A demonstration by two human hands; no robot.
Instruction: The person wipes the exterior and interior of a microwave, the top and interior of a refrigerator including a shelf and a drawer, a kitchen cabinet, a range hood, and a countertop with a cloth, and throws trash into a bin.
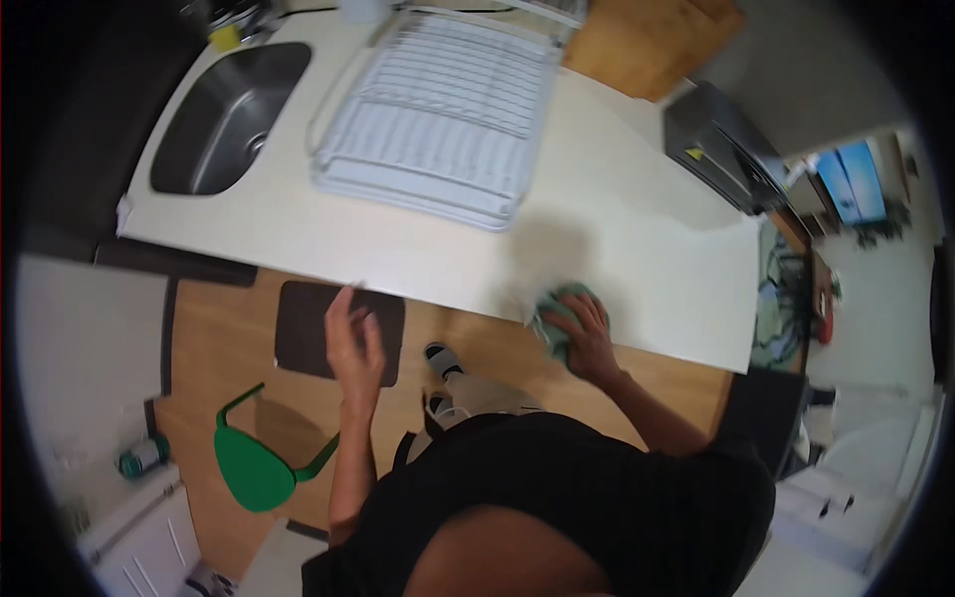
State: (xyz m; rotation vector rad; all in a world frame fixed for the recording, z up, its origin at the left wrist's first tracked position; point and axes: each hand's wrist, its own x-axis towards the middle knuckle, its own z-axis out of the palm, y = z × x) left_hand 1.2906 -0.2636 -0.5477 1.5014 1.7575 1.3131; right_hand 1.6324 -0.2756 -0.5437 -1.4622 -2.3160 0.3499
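Observation:
A green cloth (pixel 556 328) is bunched in my right hand (pixel 586 328), at the front edge of the white countertop (pixel 649 261). Part of the cloth hides under the palm and fingers. My left hand (pixel 354 339) is raised with fingers apart and nothing in it, just in front of the counter's edge, over a dark floor mat (pixel 298 328). Beyond both hands, a dish rack of metal wire (pixel 448 112) stands on a pale tray on the counter.
A steel sink (pixel 216 127) is set into the counter at the left. Wooden boards (pixel 642 45) lean at the back, and a dark appliance (pixel 716 149) stands at the right end. A green panel with two arms (pixel 254 470) is at lower left.

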